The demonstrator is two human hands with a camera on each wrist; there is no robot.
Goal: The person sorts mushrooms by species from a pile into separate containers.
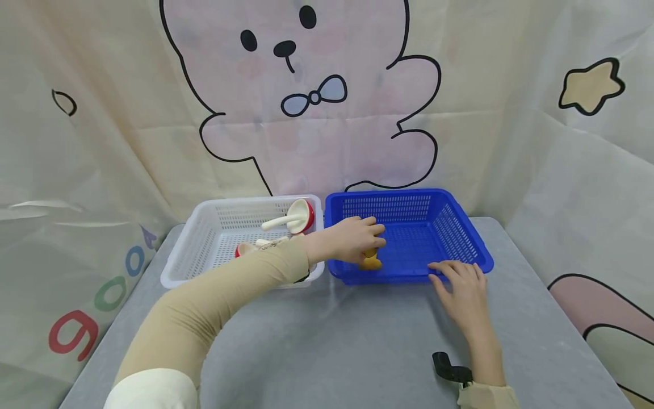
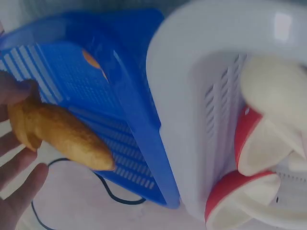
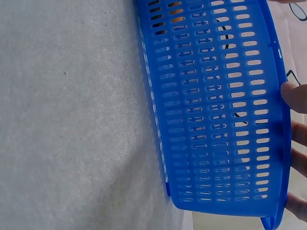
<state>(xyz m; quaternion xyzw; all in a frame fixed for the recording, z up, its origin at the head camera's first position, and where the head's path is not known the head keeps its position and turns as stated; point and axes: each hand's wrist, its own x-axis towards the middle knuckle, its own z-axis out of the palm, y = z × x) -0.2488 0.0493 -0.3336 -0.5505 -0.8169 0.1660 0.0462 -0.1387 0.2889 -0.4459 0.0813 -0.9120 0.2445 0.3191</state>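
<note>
My left hand [image 1: 352, 241] reaches over the near left side of the blue basket [image 1: 409, 277]. It holds a golden-brown, knobbly piece [image 2: 67, 136] shaped like a ginger root, with a long end sticking out from the fingers. In the left wrist view the piece is above the basket's rim. My right hand [image 1: 462, 289] is at the near right rim of that basket; its thumb [image 3: 295, 97] lies on the outside and the other fingers reach behind the rim. Inside the basket, a small orange patch [image 2: 90, 59] of something shows, mostly hidden by the basket's wall.
To the left stands a white basket [image 1: 176, 267], close against the blue one. It holds several toy mushrooms [image 1: 301, 216] with red caps and white stems, partly covered by my left arm. A grey table [image 1: 327, 352] carries both baskets; a printed curtain [image 1: 357, 153] hangs behind.
</note>
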